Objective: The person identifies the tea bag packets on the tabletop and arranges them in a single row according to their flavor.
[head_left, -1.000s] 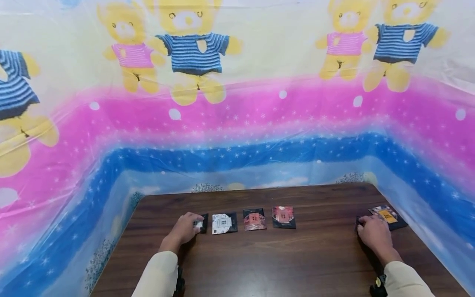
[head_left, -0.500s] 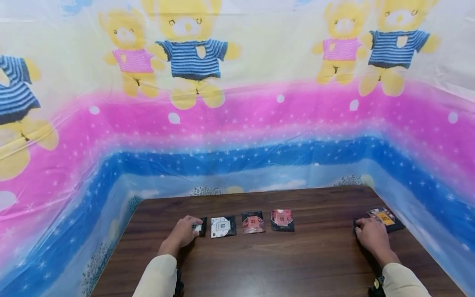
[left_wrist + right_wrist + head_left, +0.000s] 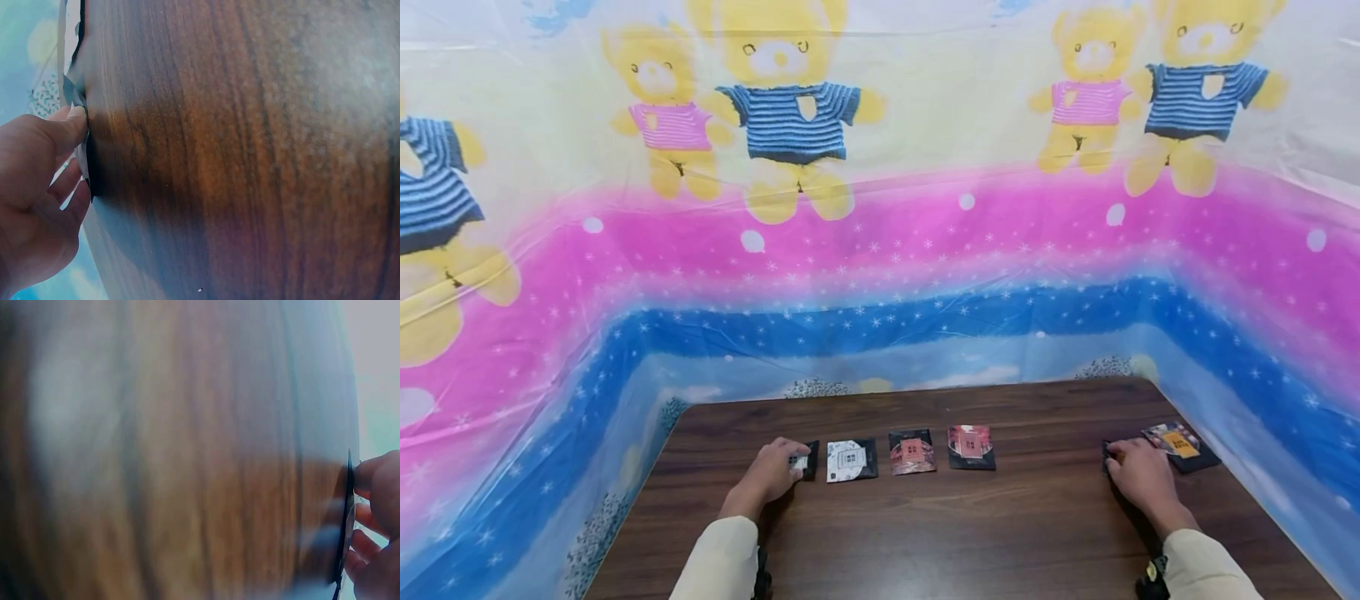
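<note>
My left hand (image 3: 767,471) grips a small flat black-and-white packet (image 3: 811,460) at the left end of a row on the table. Its thumb lies along the packet's near edge (image 3: 86,147) in the left wrist view, other fingers spread behind. On the right, my right hand (image 3: 1146,477) holds a dark packet (image 3: 1107,455), mostly covered by the fingers. In the right wrist view this packet's thin edge (image 3: 345,531) shows, with fingers and thumb close against it. Just beyond that hand lie overlapping dark packets, the upper one with a yellow label (image 3: 1182,443).
Between the hands a white-and-black packet (image 3: 852,460) and two red-and-black packets, one in the middle (image 3: 912,451) and one farther right (image 3: 972,447), lie in line. A bear-printed cloth (image 3: 880,317) rises behind the brown wooden table (image 3: 940,533).
My right hand has slid a little to the left with the dark packet, away from the yellow-labelled one. The left hand stays on its packet. The head view has shifted slightly.
</note>
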A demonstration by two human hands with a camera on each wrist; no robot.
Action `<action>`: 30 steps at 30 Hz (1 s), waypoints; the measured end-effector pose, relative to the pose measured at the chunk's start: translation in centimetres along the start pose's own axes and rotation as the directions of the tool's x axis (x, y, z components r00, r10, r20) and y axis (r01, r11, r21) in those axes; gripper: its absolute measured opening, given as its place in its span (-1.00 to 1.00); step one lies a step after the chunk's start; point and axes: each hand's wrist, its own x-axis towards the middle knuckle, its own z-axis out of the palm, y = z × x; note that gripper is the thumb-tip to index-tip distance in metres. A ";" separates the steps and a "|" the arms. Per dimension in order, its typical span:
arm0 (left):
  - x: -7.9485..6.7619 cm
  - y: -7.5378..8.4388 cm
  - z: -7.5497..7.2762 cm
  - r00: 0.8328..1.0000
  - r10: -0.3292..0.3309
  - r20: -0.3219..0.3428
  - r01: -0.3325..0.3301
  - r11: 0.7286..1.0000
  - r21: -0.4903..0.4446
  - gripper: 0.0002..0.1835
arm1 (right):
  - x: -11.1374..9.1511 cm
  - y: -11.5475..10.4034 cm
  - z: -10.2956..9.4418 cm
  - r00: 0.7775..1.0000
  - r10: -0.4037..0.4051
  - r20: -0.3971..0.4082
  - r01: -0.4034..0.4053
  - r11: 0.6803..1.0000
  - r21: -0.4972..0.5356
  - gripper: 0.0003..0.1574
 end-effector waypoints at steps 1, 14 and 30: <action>0.1 0.0 0.0 1.000 -0.001 0.000 0.001 1.000 0.000 -0.65 | 0.1 -0.1 0.0 1.000 0.000 0.004 0.000 1.000 0.004 -0.66; 0.4 -0.2 0.1 1.000 -0.018 -0.003 0.018 1.000 -0.013 -0.64 | 0.4 -1.8 0.3 1.000 -0.022 0.012 0.022 0.999 0.037 -0.66; 0.4 -0.3 0.6 0.999 -0.037 -0.005 0.037 0.999 -0.029 -0.65 | 0.6 -3.4 1.3 1.000 -0.013 0.018 0.011 0.997 0.074 -0.66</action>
